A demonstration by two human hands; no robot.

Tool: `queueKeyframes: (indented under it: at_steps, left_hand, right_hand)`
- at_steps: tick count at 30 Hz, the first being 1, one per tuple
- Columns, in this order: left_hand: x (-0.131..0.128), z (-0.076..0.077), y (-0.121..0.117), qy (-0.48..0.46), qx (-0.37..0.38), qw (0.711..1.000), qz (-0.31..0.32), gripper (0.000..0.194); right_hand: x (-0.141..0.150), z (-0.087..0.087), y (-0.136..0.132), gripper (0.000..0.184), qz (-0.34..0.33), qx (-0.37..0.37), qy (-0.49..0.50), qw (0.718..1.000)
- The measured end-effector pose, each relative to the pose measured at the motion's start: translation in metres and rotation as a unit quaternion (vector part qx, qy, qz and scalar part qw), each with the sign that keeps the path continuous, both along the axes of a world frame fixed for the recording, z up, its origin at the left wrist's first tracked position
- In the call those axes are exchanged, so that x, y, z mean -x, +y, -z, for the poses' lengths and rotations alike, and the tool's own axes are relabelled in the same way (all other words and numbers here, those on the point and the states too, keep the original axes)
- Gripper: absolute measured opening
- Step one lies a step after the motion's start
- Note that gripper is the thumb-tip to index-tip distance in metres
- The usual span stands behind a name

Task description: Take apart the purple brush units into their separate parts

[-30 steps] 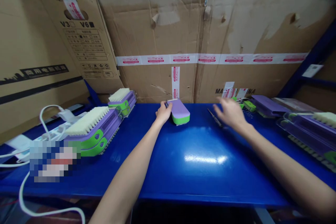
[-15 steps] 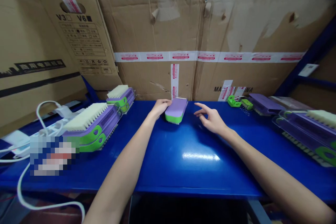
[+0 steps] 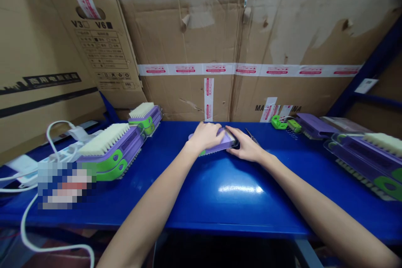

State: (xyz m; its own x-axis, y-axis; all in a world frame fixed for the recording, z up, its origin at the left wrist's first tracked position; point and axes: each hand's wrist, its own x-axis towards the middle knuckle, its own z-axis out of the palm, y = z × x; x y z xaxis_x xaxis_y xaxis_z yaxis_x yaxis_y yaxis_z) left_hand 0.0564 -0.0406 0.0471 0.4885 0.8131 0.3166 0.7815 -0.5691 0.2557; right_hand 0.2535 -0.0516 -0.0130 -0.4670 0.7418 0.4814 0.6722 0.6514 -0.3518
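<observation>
A purple and green brush (image 3: 215,146) lies bristles down at the middle of the blue table, its long side roughly toward me. My left hand (image 3: 205,136) is over its left part, fingers bent across the top and covering much of it. At the brush's right end my right hand (image 3: 246,144) curls round the edge, thumb in front and fingers behind. A dark, shiny area shows at that end, partly hidden by my fingers. Just behind my right hand lies a thin dark tool (image 3: 251,135), its kind unclear.
Stacked purple-green brushes (image 3: 109,150) stand at the left beside a white power strip (image 3: 59,155) with cables. On the right are a green plastic part (image 3: 279,122), a purple casing (image 3: 315,125) and more brushes (image 3: 370,155). Cardboard (image 3: 188,37) walls the back.
The brush has turned from pointing away to lying sideways. My left hand has moved from its side onto its top, and my right hand has come in to its right end.
</observation>
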Motion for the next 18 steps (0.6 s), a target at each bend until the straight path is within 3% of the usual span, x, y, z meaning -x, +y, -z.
queueKeyframes:
  at_steps: [4, 6, 13, 18]
  left_hand:
    - [-0.002, -0.001, -0.006, 0.037, -0.020, 0.996, 0.075, 0.063]
    - [0.000, 0.001, -0.005, 0.073, -0.040, 0.992, 0.094, 0.068]
    - [-0.006, 0.019, 0.010, 0.138, -0.169, 0.971, 0.098, 0.061]
    - [-0.005, 0.031, 0.021, 0.103, -0.195, 0.969, 0.109, 0.060]
  right_hand:
    - [0.001, -0.002, -0.005, 0.087, -0.022, -0.016, 0.007, 1.000]
    - [0.002, -0.004, -0.006, 0.090, -0.025, -0.023, 0.006, 0.999]
    - [0.002, -0.007, -0.003, 0.089, 0.067, -0.085, -0.042, 0.993]
    - [-0.001, -0.011, 0.000, 0.090, 0.047, -0.113, -0.045, 0.992]
